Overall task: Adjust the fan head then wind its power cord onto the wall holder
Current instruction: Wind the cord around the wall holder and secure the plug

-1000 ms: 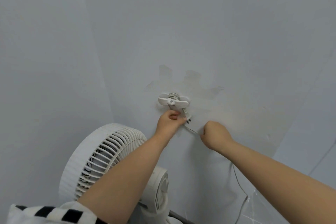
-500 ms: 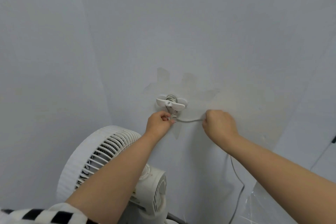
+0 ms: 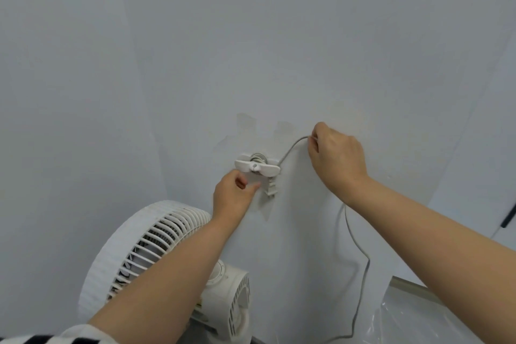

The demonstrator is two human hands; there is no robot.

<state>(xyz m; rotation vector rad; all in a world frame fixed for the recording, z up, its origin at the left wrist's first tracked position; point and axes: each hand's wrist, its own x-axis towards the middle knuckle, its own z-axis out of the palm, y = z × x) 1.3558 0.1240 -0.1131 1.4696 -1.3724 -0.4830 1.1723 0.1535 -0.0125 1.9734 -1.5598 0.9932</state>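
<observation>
Grey cord (image 3: 291,147) pinched between right fingers (image 3: 315,148).

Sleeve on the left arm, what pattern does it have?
The sleeve has black and white stripes, showing best at the bottom edge of the head view.

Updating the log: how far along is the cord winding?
Done: turns of thin grey cord sit on the white winged wall holder, grey plug hanging below. In hand: right hand pinches the cord beyond it; left hand by the plug. Left: the long hanging slack.
</observation>
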